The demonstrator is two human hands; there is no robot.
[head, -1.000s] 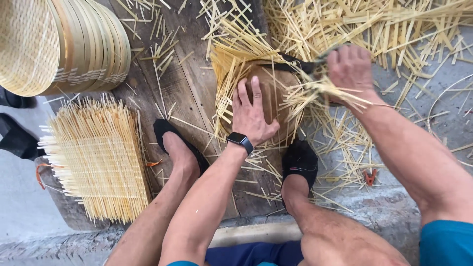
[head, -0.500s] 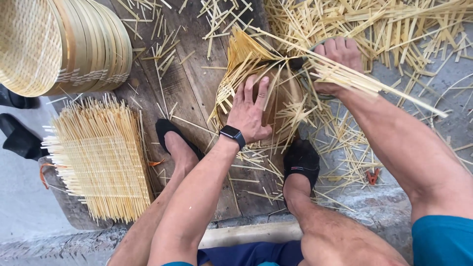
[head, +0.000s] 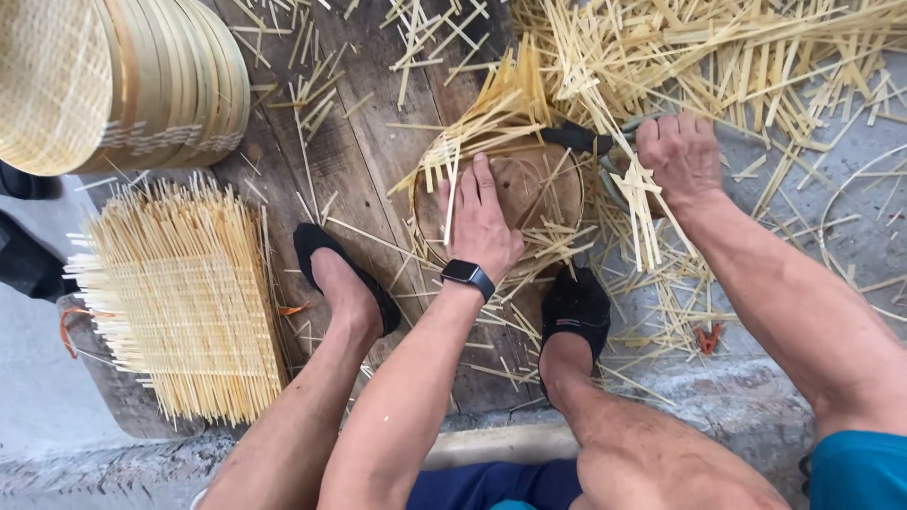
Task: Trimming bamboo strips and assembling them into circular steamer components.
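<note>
My left hand (head: 482,222), with a dark watch (head: 468,276) on the wrist, presses flat on a round woven bamboo disc (head: 548,189) that lies on a worn wooden board (head: 350,142). Loose strip ends stick out from the disc's far and left edge. My right hand (head: 675,156) grips a pair of scissors (head: 578,139), whose dark blades point left at the disc's far rim. Several cut strips hang under this hand. My feet in black shoes (head: 326,255) (head: 576,307) rest on either side of the disc.
A stack of round woven trays (head: 123,76) stands on edge at the top left. A pile of square woven mats (head: 179,302) lies at the left. Loose bamboo strips (head: 756,57) cover the ground at the top right. A small orange clip (head: 707,337) lies near my right foot.
My right hand has come down and toward me from the lifted bundle of strips, and the scissors now sit at the disc's far rim. My left hand has slid slightly across the disc.
</note>
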